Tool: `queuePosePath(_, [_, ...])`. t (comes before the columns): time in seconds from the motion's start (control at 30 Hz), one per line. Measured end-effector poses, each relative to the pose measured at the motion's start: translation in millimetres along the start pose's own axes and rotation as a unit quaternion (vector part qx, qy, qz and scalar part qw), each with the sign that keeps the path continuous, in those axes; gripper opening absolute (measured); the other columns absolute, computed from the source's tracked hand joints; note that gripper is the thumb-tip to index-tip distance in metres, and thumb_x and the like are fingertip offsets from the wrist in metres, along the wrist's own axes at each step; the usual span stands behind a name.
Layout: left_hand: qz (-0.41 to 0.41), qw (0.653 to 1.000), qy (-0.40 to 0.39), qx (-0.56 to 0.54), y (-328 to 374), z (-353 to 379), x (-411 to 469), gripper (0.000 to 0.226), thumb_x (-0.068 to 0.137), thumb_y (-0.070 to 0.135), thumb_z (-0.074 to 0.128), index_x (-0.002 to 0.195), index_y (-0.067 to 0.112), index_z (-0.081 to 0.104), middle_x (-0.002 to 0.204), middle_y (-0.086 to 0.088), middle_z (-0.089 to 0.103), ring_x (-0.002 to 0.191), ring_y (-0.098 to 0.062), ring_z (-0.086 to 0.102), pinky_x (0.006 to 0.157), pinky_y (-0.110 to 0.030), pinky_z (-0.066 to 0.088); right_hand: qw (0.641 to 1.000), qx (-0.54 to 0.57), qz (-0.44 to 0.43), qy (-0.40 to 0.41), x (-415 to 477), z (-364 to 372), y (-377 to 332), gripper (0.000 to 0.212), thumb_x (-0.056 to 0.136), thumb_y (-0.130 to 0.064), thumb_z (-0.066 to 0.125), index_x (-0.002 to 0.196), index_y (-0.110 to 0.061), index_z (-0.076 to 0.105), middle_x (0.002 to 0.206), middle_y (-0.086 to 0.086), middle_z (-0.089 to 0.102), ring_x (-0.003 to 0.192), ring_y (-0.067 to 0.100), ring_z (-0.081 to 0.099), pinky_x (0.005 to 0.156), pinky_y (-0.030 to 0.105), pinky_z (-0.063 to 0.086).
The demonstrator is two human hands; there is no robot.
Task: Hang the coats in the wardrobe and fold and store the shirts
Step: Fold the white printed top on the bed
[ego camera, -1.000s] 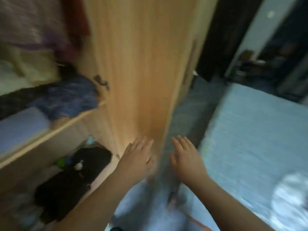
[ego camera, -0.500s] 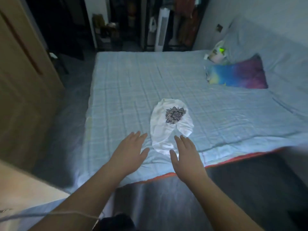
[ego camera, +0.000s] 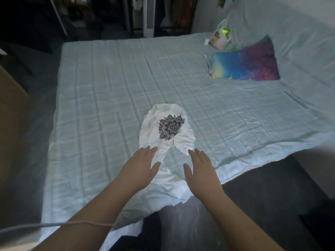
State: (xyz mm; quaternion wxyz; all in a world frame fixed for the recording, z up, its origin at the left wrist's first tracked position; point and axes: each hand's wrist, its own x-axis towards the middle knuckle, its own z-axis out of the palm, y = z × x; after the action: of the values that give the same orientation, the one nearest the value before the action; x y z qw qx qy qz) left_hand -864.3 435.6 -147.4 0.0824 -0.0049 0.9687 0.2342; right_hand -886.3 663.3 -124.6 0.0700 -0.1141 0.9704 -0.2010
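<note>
shirt (ego camera: pixel 165 129): white, mandala print, crumpled on bed (ego camera: pixel 101 91)
left hand (ego camera: pixel 139 167): fingers straight, over shirt's near edge
right hand (ego camera: pixel 200 169): fingers straight, holding nothing

The view has turned from the wardrobe (ego camera: pixel 10 109), now only a brown edge at left, to the bed (ego camera: pixel 108 84). Both hands have reached forward. The left hand (ego camera: pixel 139 165) now overlaps the lower edge of the white printed shirt (ego camera: pixel 163 129), and the right hand (ego camera: pixel 199 169) has arrived just beside it.
</note>
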Motion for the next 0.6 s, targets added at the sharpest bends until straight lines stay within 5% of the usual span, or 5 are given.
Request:
queuePosePath(0.3, [-0.033,0.998,-0.054,-0.011,-10,2,170,0.057,0.1,0.04,0.046,0.152,0.018,0.034,0.153,-0.006,0.04,0.139,-0.026,0.037,0.111,-0.041,0.035,0.998,0.001,0.038,-0.048,160,7,49,0.054,0.101,-0.031,0.048,0.151,-0.014,0.037,0.156,0.007,0.035,0.148,0.024,0.023,0.118,0.038,0.022])
queuePosePath(0.6, [-0.18,0.977,-0.093,-0.068,-54,70,269,0.054,0.099,0.032,0.048,0.15,0.02,0.034,0.15,-0.006,0.042,0.135,-0.028,0.041,0.11,-0.043,0.036,0.99,0.039,0.05,-0.126,293,72,117,0.054,0.098,-0.027,0.052,0.149,-0.011,0.039,0.153,0.008,0.04,0.143,0.023,0.029,0.118,0.036,0.023])
